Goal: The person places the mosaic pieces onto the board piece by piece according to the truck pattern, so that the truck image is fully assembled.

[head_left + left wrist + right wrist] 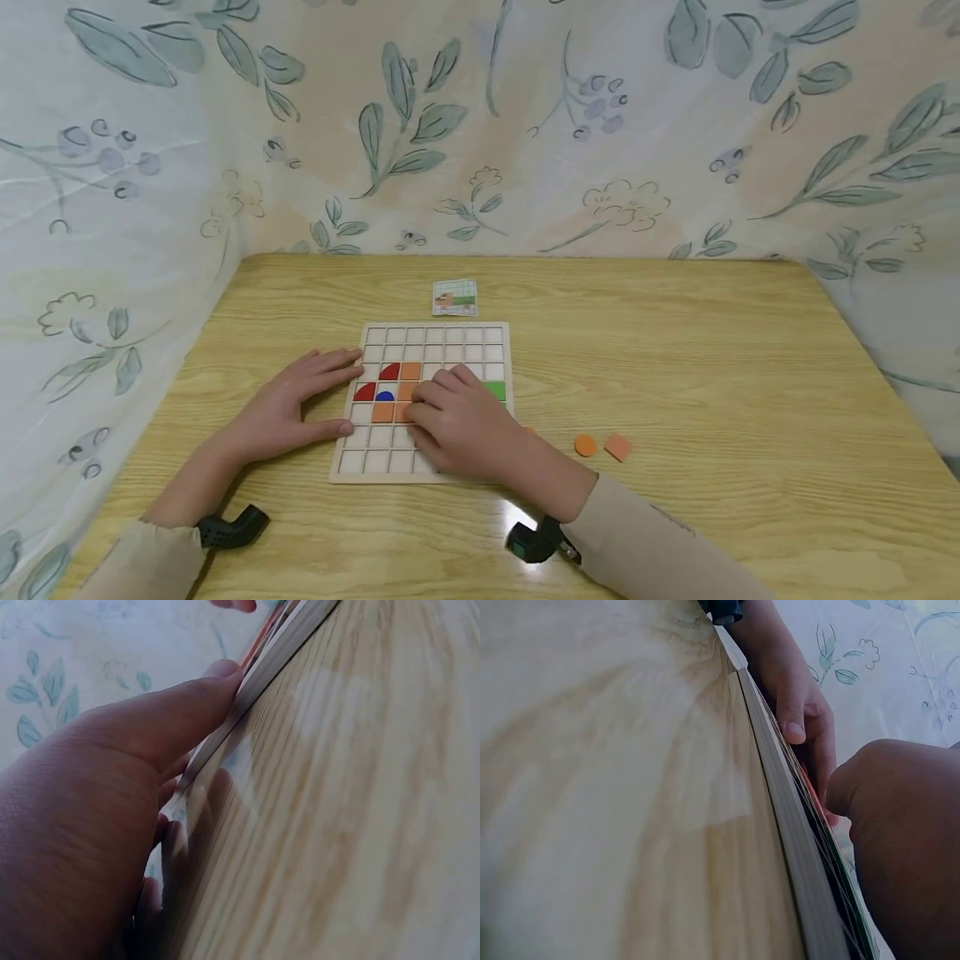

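Note:
A pale wooden grid board (420, 324) lies on the table, with coloured tiles in some cells. My left hand (281, 408) rests at its left edge, fingers spread and thumb touching the rim, as the left wrist view also shows. Over the middle of the board is my right hand (465, 421), its fingers bent and fingertips at the orange square tiles (382, 412). Whether it pinches a tile is hidden. Left of it sit red quarter-circle tiles (390, 371) and a blue half-circle tile (385, 397). A green tile (495, 390) shows at the right.
Behind the board lies a small picture card (454, 297) with a grid design. To the right of the board are a loose orange round tile (585, 445) and an orange square tile (618, 447), plus another piece partly behind my right wrist. Patterned cloth (525, 125) surrounds the wooden table (712, 358).

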Demonstrator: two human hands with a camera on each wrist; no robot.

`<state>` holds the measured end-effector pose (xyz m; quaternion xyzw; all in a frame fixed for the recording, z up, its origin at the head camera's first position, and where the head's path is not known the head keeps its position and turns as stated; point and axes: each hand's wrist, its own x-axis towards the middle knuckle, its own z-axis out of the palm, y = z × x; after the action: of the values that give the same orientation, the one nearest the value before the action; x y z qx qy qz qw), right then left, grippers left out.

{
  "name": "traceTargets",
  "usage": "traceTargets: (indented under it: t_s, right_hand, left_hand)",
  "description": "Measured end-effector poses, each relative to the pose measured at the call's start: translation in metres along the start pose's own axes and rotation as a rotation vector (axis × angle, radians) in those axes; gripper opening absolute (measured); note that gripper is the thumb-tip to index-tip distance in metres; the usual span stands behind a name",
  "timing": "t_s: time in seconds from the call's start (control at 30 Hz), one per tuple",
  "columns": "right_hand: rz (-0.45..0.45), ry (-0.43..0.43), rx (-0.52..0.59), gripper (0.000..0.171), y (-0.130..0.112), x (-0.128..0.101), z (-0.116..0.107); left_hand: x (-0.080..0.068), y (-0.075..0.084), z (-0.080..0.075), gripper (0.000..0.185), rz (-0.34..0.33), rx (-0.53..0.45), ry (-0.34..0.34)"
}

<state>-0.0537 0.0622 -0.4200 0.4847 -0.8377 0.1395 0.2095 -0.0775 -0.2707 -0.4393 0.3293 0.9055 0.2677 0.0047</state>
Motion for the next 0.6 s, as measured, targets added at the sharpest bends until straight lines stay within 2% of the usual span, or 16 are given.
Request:
traceTargets:
  t_s: [0.13, 0.33, 0.6]
  right_hand:
    - [0.017, 0.013, -0.011, 0.014, 0.003, -0.009, -0.003]
    - [0.026, 0.089, -0.034, 0.012, 0.006, -0.023, -0.01]
    - [0.143, 0.096, 0.052, 0.018, 0.012, -0.049, -0.019]
  left_hand:
    - [0.001, -0.001, 0.001, 0.085, 0.012, 0.004, 0.006]
    - [0.001, 0.001, 0.0, 0.086, 0.008, -0.004, -0.009]
    - [0.0, 0.002, -0.002, 0.086, -0.017, -0.006, -0.027]
